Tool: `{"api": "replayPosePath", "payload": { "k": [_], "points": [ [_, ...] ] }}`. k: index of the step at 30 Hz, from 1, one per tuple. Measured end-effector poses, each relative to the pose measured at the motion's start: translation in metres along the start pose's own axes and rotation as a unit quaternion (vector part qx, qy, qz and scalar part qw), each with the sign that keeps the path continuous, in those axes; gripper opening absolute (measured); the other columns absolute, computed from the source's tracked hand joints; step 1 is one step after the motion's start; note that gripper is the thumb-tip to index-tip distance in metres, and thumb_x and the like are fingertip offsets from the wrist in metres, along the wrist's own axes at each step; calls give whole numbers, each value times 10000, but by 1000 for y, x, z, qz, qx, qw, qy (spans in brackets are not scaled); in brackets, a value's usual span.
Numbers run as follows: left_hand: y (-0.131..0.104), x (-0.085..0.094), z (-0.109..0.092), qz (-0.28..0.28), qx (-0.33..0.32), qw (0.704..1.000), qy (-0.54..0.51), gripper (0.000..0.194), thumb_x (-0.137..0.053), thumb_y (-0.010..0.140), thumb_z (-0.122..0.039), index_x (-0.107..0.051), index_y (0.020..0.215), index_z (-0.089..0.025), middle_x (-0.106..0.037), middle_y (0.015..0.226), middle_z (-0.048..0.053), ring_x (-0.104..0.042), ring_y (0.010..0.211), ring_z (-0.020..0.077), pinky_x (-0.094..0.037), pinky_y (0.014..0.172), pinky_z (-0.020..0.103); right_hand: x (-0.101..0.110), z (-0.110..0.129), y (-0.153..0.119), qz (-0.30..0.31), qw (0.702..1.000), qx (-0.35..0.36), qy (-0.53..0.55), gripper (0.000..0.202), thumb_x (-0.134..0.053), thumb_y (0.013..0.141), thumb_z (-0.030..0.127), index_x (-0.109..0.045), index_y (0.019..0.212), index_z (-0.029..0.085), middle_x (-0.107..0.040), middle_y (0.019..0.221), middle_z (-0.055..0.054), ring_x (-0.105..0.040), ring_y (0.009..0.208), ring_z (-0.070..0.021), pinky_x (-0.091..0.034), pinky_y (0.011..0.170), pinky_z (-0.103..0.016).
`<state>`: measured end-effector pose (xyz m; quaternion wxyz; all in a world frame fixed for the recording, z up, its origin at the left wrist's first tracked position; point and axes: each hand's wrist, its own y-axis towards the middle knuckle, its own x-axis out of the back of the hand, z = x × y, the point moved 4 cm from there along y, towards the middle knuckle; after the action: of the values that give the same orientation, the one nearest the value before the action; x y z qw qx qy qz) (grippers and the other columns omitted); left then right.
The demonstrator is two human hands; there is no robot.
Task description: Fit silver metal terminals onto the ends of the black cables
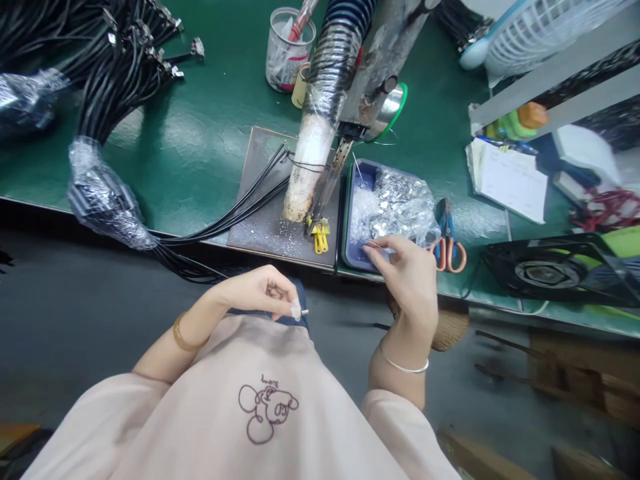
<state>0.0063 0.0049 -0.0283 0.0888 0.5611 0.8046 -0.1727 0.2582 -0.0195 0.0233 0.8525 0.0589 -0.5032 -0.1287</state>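
My left hand (267,292) is in front of my body, below the bench edge, with its fingers curled. At its fingertips is a small whitish piece (299,312) with a short stub sticking out; its kind is unclear. My right hand (409,273) reaches over the near edge of a blue tray (356,250), thumb and forefinger pinched together; what they hold, if anything, is too small to make out. Inside the tray lie small clear bits (365,210) and a plastic bag of shiny metal pieces (405,200). Left of the tray, yellow-handled jaws (321,237) stand over a dark board (260,230).
A soldering-type stand with a metal arm (383,53) and a wrapped hose (327,87) rises above the board. Bundled black cables (107,193) lie at left, some hanging over the edge. Orange-handled pliers (449,240), a notepad (510,177) and a black fan (555,270) lie right.
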Motion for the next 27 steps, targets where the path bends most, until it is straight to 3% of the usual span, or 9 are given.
{"api": "replayPosePath", "payload": {
  "k": [2, 4, 8, 11, 13, 16, 19, 23, 27],
  "points": [
    [2, 3, -4, -36, -14, 999, -11, 147, -797, 747, -268, -759, 695, -136, -634, 539, 12, -484, 469, 81, -380, 477, 202, -6, -9, 9, 37, 999, -3, 2, 310, -639, 882, 468, -669, 702, 217, -706, 678, -26, -546, 536, -154, -388, 550, -300],
    [4, 5, -9, -109, -33, 993, -26, 154, -815, 712, -263, -745, 662, -134, -644, 563, 14, -493, 497, 80, -385, 494, 201, -8, -8, 11, 53, 999, -11, 2, 254, -659, 844, 416, -648, 686, 218, -667, 637, -2, -488, 488, -133, -353, 532, -292],
    [9, 8, -14, -261, -66, 961, -62, 188, -811, 669, -290, -712, 642, -132, -617, 572, -6, -473, 517, 69, -371, 500, 194, 0, 15, 0, -39, 997, -44, 43, 161, -672, 831, 327, -603, 727, 224, -446, 493, 90, -340, 411, -96, -279, 480, -263],
    [10, 10, -16, -335, -87, 936, -64, 166, -767, 665, -284, -692, 663, -136, -542, 527, -46, -418, 489, 55, -330, 477, 185, -1, 38, -14, -108, 980, -45, 163, 111, -678, 839, 283, -626, 764, 219, -555, 584, 63, -322, 415, -76, -255, 432, -243],
    [9, 10, -17, -370, -105, 922, -50, 141, -735, 661, -262, -661, 649, -142, -534, 526, -49, -425, 488, 56, -332, 476, 182, -13, 51, -20, -78, 966, -31, 243, 85, -697, 817, 257, -652, 759, 215, -657, 694, 23, -367, 438, -71, -294, 427, -232],
    [8, 8, -18, -404, -130, 905, -8, 131, -714, 673, -252, -639, 647, -149, -574, 563, -28, -468, 513, 67, -374, 503, 188, -37, 62, -26, -5, 949, -38, 313, 40, -706, 813, 245, -702, 803, 207, -698, 755, 13, -350, 430, -57, -289, 406, -221],
    [7, 5, -19, -429, -145, 890, 43, 140, -705, 707, -258, -621, 655, -158, -582, 595, -18, -494, 544, 79, -409, 535, 198, -52, 66, -28, -10, 948, -63, 311, 88, -686, 858, 272, -723, 832, 196, -672, 691, 23, -367, 429, -62, -313, 420, -223],
    [7, 1, -19, -444, -146, 877, 110, 152, -692, 733, -251, -589, 656, -170, -524, 576, -35, -439, 529, 78, -368, 505, 196, -58, 71, -28, -2, 950, -34, 309, 202, -610, 935, 291, -692, 776, 199, -700, 718, -12, -600, 575, -128, -473, 542, -247],
    [7, -1, -21, -430, -144, 881, 138, 142, -674, 752, -247, -582, 674, -171, -509, 570, -40, -423, 518, 77, -355, 502, 200, -57, 74, -27, 16, 949, -7, 313, 211, -588, 955, 270, -669, 773, 198, -702, 737, -11, -661, 660, -140, -506, 597, -242]
  ]
}}
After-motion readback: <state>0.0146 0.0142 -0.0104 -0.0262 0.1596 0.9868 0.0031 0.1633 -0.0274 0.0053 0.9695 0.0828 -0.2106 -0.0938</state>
